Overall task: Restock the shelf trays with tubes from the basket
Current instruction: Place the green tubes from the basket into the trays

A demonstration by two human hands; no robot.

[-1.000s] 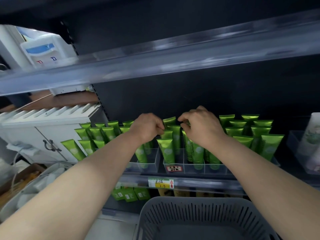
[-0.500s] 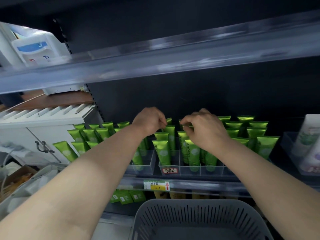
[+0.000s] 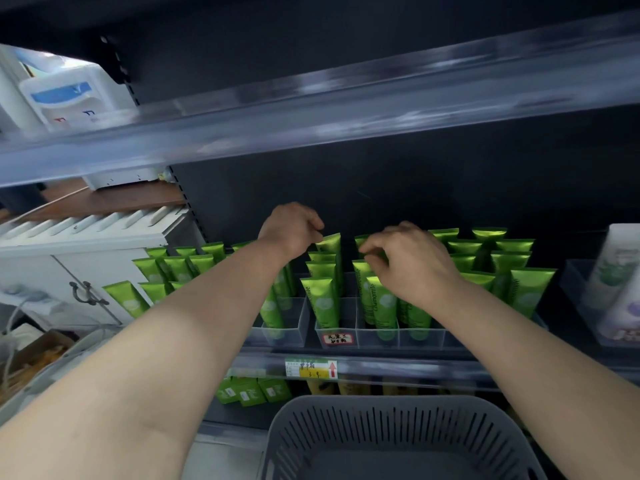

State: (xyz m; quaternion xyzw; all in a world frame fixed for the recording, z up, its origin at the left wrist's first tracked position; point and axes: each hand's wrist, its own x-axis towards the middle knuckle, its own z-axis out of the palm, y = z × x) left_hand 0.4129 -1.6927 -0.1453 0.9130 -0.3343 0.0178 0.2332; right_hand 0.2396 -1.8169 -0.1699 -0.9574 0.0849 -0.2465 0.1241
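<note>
Since a second ago, both hands have drawn slightly apart, and the left has lifted a little toward the back row. Nearest the viewer, a grey slotted basket (image 3: 391, 408) stands below the shelf; the part of its floor in view holds no tube. Beyond it, a yellow price label (image 3: 311, 368) sits on the shelf's front rail. Above the rail, clear trays (image 3: 377, 337) hold green tubes (image 3: 323, 303) standing cap-down in close rows, flat crimped ends up.

Right hand (image 3: 415, 265): fingers curled, fingertips pinching the crimped end of a middle tube (image 3: 360, 240).

Left hand (image 3: 291, 230): farther back, fingers curled, fingertips touching the top corner of a rear tube (image 3: 329, 242). Whether they grip it cannot be told.

Handling, as judged: the tubes look light, soft-walled and smooth. A squeeze on the body would likely dent one or let it slip. The stiff crimped end, or the firmer shoulder near the cap, seems the better hold. Closely packed neighbours may tip if nudged.
</note>
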